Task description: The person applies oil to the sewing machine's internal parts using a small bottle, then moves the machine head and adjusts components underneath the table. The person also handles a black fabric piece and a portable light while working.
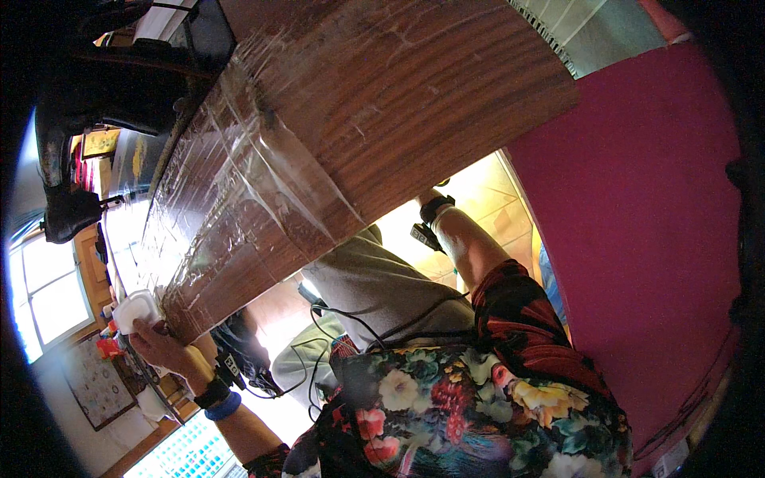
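Observation:
At the left end of the wooden table [446,88], my left hand [163,350] grips the near edge of a small white container [137,309] with rounded corners. Its contents cannot be made out against the glare. The fingers bend over the container's rim, beside the table's corner. My right hand [429,197] reaches under the table's near edge, so only the part next to the wrist shows and its fingers are hidden. Both wrists wear dark bands with small devices, and a blue band [223,406] circles the left one.
Wrinkled clear plastic [263,159] covers the table's left part. A magenta wall or panel [637,239] rises on the right. Black cables [358,317] run over my grey trousers. A dark chair-like object [103,95] stands far left, above a bright window [49,287].

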The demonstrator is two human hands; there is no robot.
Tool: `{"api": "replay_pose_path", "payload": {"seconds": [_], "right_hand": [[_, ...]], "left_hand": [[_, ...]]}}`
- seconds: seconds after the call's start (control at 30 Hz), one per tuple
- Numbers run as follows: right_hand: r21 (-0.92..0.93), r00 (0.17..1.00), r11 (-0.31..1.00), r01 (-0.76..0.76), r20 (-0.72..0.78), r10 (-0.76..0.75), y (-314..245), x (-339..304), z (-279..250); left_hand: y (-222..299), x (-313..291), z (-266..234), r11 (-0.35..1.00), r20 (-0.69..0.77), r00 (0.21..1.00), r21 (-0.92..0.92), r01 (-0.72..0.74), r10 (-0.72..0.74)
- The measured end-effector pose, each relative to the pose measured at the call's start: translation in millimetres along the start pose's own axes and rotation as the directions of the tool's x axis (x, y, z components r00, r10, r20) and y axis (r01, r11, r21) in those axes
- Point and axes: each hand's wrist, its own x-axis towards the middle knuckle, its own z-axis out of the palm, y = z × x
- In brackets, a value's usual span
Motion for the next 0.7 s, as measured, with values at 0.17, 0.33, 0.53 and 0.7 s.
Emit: {"api": "replay_pose_path", "payload": {"seconds": [0.17,0.33,0.53,0.7], "right_hand": [[-0.056,1.000,0.998,0.013,-0.006,-0.013,17.3,-0.4,4.9],[-0.104,0.999,0.994,0.029,-0.028,-0.032,47.8,12.6,30.4],[0.302,0.993,0.953,0.010,-0.115,0.026,60.6,3.3,39.9],[-0.180,0.997,0.982,-0.060,-0.065,0.049,4.4,-31.7,-1.8]], "left_hand": [[4.5,-0.7,0.7,0.995,-0.019,0.999,0.098,-0.029,0.031],[-0.7,-1.8,2.0,0.998,-0.005,1.000,-0.058,-0.008,0.008],[-3.4,0.0,0.2,0.998,0.017,0.998,-0.010,0.057,-0.057],[-9.6,6.5,-1.3,0.999,0.016,1.000,0.026,-0.020,0.019]]}}
